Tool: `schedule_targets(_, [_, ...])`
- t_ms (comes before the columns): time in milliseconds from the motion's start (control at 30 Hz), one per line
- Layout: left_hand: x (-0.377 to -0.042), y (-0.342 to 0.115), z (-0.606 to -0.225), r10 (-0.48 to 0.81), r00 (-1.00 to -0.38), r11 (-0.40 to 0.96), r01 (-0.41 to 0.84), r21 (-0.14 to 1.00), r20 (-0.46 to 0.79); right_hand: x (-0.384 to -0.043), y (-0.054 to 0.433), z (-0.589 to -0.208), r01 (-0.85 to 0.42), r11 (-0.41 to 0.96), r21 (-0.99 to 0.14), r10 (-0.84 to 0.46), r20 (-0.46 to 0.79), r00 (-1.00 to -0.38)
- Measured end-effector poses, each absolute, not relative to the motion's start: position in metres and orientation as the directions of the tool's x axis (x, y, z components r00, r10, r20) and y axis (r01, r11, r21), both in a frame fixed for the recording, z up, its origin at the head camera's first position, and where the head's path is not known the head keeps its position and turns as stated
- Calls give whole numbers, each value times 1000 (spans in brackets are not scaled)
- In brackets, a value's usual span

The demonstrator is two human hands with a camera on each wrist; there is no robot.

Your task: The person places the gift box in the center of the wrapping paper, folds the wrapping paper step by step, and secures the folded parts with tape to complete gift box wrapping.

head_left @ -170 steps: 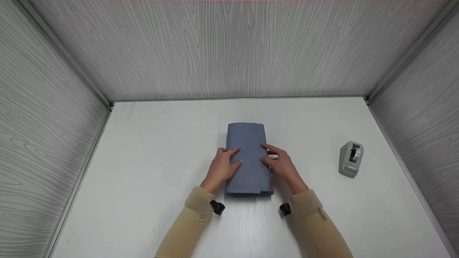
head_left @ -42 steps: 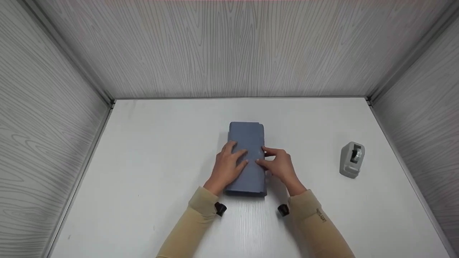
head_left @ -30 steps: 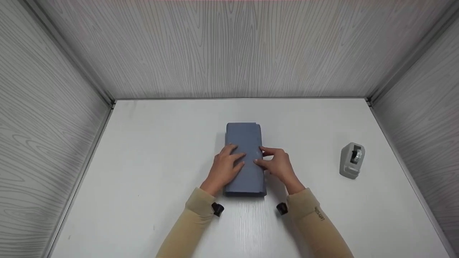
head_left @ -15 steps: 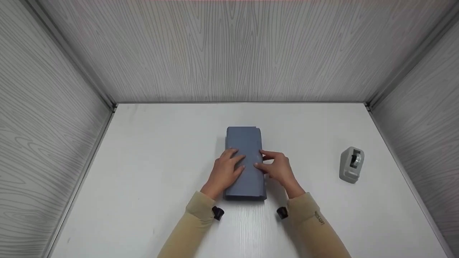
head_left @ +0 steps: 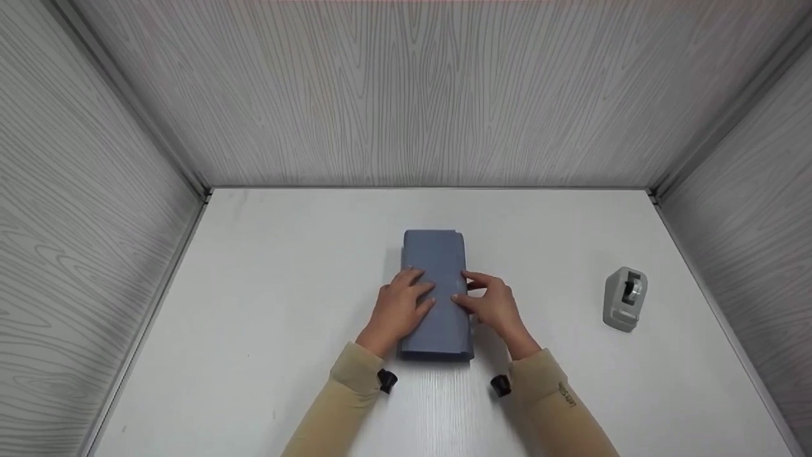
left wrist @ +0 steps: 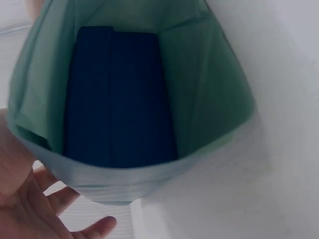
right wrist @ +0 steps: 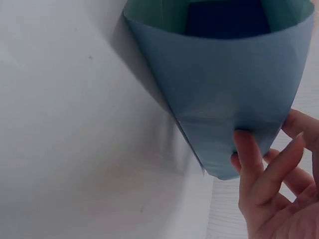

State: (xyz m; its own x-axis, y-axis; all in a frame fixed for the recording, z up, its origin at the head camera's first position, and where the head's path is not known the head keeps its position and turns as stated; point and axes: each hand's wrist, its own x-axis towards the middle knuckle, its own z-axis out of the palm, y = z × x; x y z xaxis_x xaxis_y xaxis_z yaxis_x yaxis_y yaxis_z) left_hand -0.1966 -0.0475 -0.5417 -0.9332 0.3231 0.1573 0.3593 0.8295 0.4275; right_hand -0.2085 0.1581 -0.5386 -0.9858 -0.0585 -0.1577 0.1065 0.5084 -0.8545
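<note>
From the head view, my left hand [head_left: 394,312] lies spread on the blue wrapper [head_left: 445,279] mid-table [head_left: 285,304]; my right hand [head_left: 497,308] holds its right edge. Left wrist: a dark blue block [left wrist: 122,99] sits inside the wrapper. Right wrist: my fingers [right wrist: 247,152] touch its outside.

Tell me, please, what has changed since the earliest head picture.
The blue wrapping paper has drawn inward at its near right corner, and the left hand has spread more fingers over its top. The right hand stays at the paper's right edge; the tape dispenser has not moved.
</note>
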Motion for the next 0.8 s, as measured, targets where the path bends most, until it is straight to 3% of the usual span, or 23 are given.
schedule_targets(200, [-198, -42, -538, 325, -937, 850, 349, 395, 128, -207, 160, -534, 70, 572, -817, -81, -141, -987])
schedule_targets(433, [-198, -44, -535, 332, -934, 861, 358, 362, 134, -198, 180, -530, 77, 494, -866, -179, -188, -966])
schedule_targets(800, [-195, -46, -537, 333, -932, 850, 362, 383, 144, -187, 256, -514, 150, 522, -840, 15, -167, -986])
